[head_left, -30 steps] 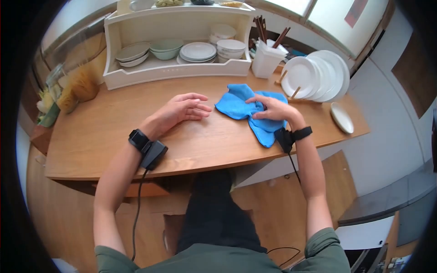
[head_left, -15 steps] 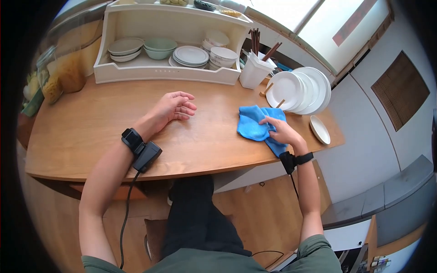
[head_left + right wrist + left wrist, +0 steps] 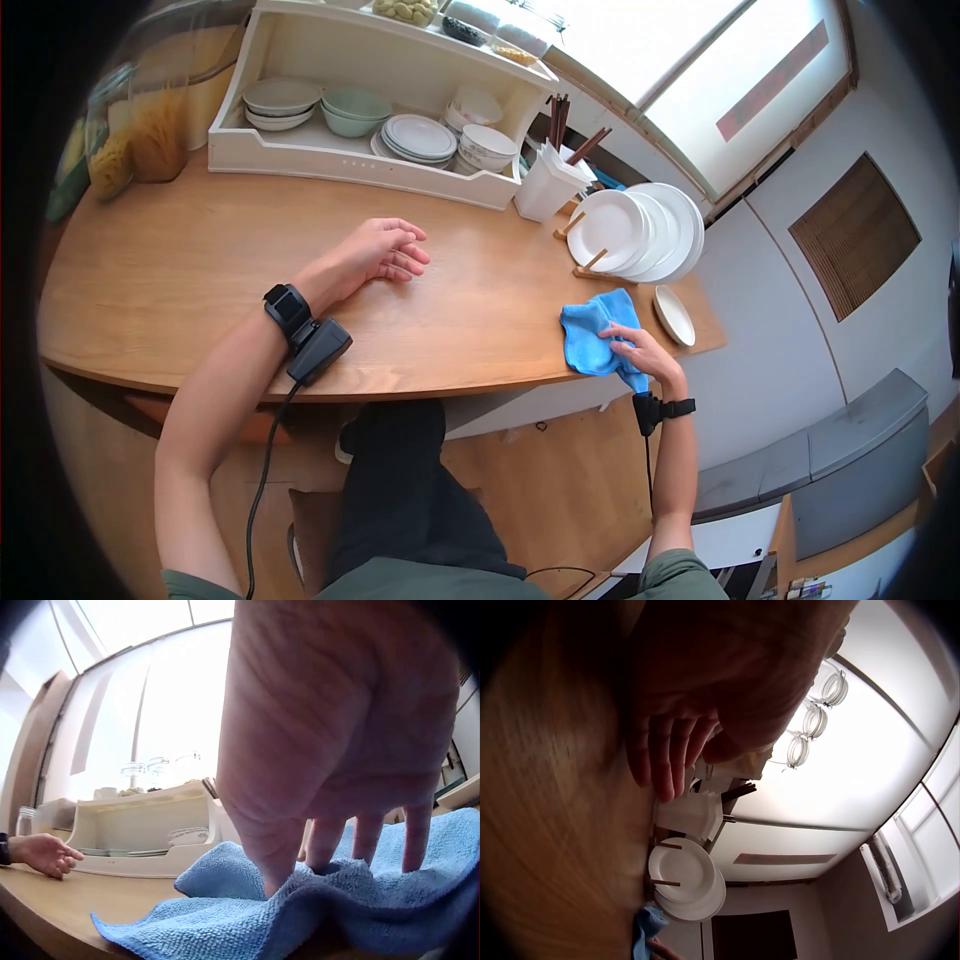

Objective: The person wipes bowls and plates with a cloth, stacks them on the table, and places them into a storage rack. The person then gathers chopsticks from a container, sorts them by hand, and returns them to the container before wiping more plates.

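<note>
A blue cloth [image 3: 597, 335] lies crumpled on the right part of the wooden desk, close to its front edge. My right hand [image 3: 645, 352] rests on it with fingers spread. In the right wrist view the thumb and straight fingertips press down into the folded blue cloth [image 3: 225, 922], which bunches up around them. My left hand [image 3: 380, 252] lies on its side over the middle of the desk, fingers loosely bent and holding nothing. The left wrist view shows its relaxed fingers near the desk surface [image 3: 562, 825].
White plates [image 3: 610, 232] stand in a wooden rack beside a white chopstick holder [image 3: 550, 185]. An oval white dish [image 3: 674, 316] sits at the desk's right end. Along the back is a white shelf [image 3: 350, 165] with bowls and plates; pasta jars [image 3: 160, 135] stand at the left.
My right hand has dragged the blue cloth right and toward the front edge, bunching it smaller. The left hand stays over the desk with little change. The head view has turned rightward.
</note>
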{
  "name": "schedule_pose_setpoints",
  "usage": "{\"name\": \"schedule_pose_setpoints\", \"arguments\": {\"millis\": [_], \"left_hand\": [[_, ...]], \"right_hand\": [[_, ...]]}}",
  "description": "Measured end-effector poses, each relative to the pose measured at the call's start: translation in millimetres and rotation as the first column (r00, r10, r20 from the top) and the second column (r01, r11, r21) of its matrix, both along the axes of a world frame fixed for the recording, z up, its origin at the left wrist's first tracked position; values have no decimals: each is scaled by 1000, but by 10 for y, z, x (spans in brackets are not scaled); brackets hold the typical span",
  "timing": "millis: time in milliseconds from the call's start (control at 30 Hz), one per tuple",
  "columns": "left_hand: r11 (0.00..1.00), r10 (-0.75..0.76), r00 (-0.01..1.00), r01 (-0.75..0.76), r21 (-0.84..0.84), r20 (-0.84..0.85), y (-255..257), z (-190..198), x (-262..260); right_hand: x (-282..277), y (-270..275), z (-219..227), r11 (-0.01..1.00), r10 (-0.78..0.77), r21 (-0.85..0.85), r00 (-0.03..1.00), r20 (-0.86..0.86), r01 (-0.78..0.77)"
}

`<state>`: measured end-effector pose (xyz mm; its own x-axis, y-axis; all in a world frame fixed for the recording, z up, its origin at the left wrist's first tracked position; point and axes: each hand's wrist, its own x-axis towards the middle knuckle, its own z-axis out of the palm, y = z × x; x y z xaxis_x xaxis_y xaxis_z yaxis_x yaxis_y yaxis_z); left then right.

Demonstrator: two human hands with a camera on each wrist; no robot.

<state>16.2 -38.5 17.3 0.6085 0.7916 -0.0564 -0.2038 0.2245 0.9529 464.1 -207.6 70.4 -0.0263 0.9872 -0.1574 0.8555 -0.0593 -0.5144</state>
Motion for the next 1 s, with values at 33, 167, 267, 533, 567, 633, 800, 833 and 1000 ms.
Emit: {"name": "schedule_pose_setpoints", "arguments": {"millis": [33,167,267,533,567,633,800,833,1000], "left_hand": [[1000,3,1000,-3,5,8,-6,7,0],[1000,-9,1000,9,15,1,-27,-3,-1],[1000,-5,1000,5,19,7,-62,14,-14],[1000,-31,999,31,-2,15,7,-59,18],[999,-33,999,33,5,20,14,-60,19],[1000,-29,999,28,3,16,4,-81,13],[999,-23,998,24,-23,58,7,-63,7],[999,-23,997,26,-35,75,15,-71,6],[997,-41,995,48,-68,95,45,-88,17]], "right_hand": [[31,-6,19,999,-49,5,999,12,49],[449,182,-20,990,-139,-9,988,61,140],[563,334,28,981,-190,-24,973,129,194],[-49,767,610,938,-113,345,938,327,-8],[-188,871,695,915,-120,403,931,344,-31],[-402,1170,835,869,-103,485,925,366,-95],[-499,2173,939,904,-262,424,859,440,58],[-511,2305,943,902,-256,429,866,430,54],[-685,2895,852,821,-504,442,824,259,362]]}}
